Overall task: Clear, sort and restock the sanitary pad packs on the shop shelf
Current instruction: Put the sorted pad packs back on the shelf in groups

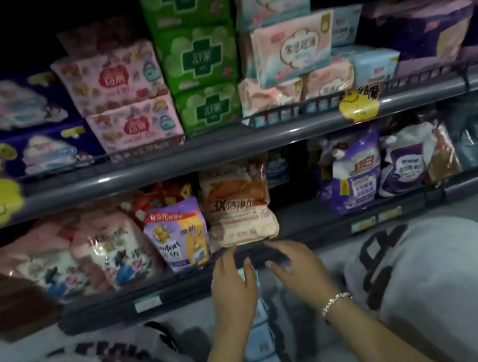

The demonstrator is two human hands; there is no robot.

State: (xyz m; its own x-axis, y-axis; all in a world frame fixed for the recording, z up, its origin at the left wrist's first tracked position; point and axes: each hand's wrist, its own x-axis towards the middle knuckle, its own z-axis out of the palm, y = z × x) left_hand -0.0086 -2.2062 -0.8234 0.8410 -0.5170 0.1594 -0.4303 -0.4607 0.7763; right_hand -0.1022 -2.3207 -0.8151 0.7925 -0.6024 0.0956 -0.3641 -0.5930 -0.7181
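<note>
Shelf (226, 148): grey rail; glossy soft pad packs (199, 58) stacked.
Left hand (233, 288): my fingers spread, empty.
Right hand (298, 268): fingers spread, empty.

Both hands reach toward the lower shelf (185, 286) front edge. The left hand (233, 288) and right hand (295, 269) have loose fingers, just below an orange bag (238, 206). Green pad packs (199, 58) (three, stacked) sit on the upper shelf (226, 148).

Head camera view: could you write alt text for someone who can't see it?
Two open hands, left and right, reach toward a peach refill pouch on the lower shelf. Above, stacked sanitary pad packs fill the upper shelf.
</note>
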